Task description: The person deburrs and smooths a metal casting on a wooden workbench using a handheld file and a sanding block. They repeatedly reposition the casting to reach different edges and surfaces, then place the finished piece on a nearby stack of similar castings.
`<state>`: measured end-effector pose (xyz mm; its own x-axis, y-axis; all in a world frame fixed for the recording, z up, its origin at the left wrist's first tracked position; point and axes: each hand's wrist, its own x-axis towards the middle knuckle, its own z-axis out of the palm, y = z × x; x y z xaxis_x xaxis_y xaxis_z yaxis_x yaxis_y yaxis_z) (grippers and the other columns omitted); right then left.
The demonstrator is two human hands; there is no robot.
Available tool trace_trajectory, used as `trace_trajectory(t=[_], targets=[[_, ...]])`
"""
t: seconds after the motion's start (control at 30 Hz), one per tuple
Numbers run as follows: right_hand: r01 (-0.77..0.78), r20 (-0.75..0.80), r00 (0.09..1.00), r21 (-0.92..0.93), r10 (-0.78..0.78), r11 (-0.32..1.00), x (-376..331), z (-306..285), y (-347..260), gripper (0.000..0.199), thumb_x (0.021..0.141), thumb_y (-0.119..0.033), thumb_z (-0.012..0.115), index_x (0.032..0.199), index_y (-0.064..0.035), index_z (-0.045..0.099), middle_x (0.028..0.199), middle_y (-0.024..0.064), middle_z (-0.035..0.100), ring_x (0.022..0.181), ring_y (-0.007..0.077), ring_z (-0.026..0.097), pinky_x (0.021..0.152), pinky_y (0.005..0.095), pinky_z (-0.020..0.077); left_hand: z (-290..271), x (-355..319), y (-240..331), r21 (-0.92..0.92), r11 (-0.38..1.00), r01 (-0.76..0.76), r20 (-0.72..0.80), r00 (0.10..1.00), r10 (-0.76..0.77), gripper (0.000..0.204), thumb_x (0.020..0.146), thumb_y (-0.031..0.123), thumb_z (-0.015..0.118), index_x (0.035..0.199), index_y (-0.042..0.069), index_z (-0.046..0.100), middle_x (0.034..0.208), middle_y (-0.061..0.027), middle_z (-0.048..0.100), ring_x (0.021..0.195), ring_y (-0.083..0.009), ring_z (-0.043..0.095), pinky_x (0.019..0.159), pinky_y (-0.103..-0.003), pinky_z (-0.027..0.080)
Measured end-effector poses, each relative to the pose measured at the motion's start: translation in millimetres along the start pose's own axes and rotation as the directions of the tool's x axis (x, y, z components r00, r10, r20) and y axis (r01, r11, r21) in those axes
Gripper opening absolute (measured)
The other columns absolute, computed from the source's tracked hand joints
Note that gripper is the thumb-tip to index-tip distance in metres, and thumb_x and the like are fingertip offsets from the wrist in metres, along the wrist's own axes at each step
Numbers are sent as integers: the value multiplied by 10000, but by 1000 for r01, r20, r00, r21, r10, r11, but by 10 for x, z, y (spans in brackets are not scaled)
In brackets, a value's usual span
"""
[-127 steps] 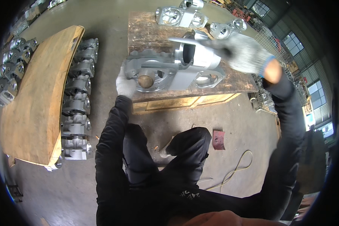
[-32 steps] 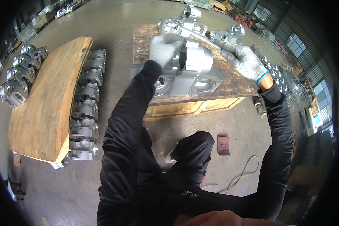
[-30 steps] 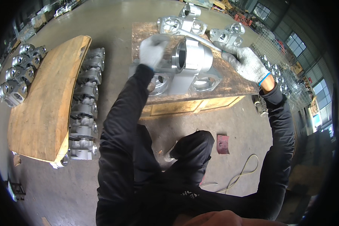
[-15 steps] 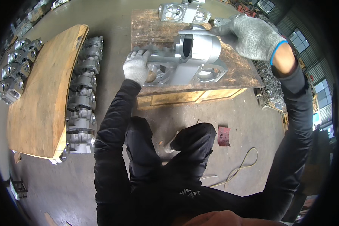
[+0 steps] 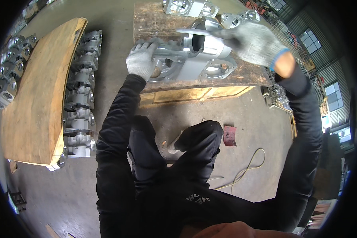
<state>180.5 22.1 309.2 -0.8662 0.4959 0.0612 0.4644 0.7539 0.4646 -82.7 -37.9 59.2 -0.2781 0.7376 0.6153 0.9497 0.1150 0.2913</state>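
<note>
my left hand (image 5: 141,61), off the casting (image 5: 192,68) a second ago, grips its left end again on the bench (image 5: 148,23), which should steady it; my right hand (image 5: 258,43), blurred, clasps a thin tool (image 5: 195,31) across the ring (image 5: 214,49).

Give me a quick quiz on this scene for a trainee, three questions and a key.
1. Which hand holds the thin metal tool: A) the left or B) the right?
2. True or false: the red piece lies on the floor.
3. Fill in: the left hand is at the silver casting's ____ end.

Key:
1. B, the right hand.
2. True.
3. Left.
</note>
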Motion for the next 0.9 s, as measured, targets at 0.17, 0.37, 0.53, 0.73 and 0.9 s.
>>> trace_trajectory(t=[0.17,0.37,0.53,0.73,0.9], targets=[[60,-62,996,-56,-64,997,-86,99,-63,325,972,-184,647,1285,-217,729,803,122,720,698,299,702,648,410,565,-42,18,32,11,999,30,91,995,-31,544,774,91,678,1304,207,658,1281,-60,667,1222,-316,615,1097,-433,465],[103,-74,991,-100,-110,990,-236,-21,-203,495,961,-149,650,1430,-305,636,670,90,667,540,223,641,535,379,520,-33,39,28,28,998,54,125,991,-57,585,799,64,622,1364,215,633,1369,-92,646,1309,-334,573,1113,-445,458],[211,-264,940,-53,-217,976,-240,109,-219,194,946,-230,613,834,-126,733,758,96,716,754,322,713,713,450,566,-43,33,41,13,998,64,80,995,-65,557,803,77,616,1342,210,654,1365,-85,651,1316,-329,572,1119,-441,453],[-61,89,995,223,42,973,-260,25,-246,307,955,-226,605,1213,-202,770,965,130,761,926,326,733,833,440,578,-88,23,66,-3,999,45,110,993,-44,540,800,77,609,1323,195,670,1376,-78,650,1337,-316,564,1119,-438,453],[-83,88,994,150,71,985,-311,56,-327,326,952,-218,614,1239,-201,765,909,132,755,847,318,735,771,411,590,-115,11,95,-44,997,60,91,994,-56,513,803,93,623,1304,184,683,1369,-70,656,1348,-313,556,1123,-431,452]])
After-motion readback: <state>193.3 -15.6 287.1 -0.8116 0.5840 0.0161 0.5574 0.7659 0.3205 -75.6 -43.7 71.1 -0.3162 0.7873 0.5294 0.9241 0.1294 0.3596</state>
